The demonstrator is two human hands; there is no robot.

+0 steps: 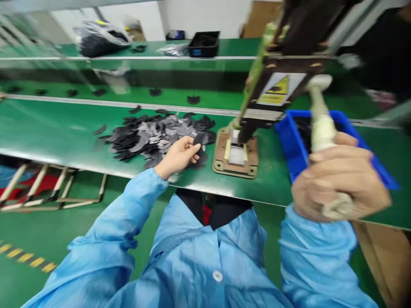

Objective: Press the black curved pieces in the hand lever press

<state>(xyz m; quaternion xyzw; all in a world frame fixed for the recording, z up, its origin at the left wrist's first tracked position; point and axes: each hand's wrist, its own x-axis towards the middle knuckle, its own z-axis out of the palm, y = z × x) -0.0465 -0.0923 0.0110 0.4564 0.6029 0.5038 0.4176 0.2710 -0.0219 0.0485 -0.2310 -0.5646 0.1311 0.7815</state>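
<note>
- Pile of dark flat pieces (157, 137) lies mid-bench, toward the near edge.
- Left hand (178, 157) at the pile's right side; fingers pinch one dark piece (199, 139).
- Press (244, 141) stands just right of the pile; blue bin (293, 145) beside it.
- Right hand (340, 179), fingers wrapped fully round the press lever (323, 128).

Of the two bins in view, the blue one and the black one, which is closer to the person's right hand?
The blue bin, on the near green bench just behind the right hand gripping the press lever. The black bin sits on the far bench.
</note>
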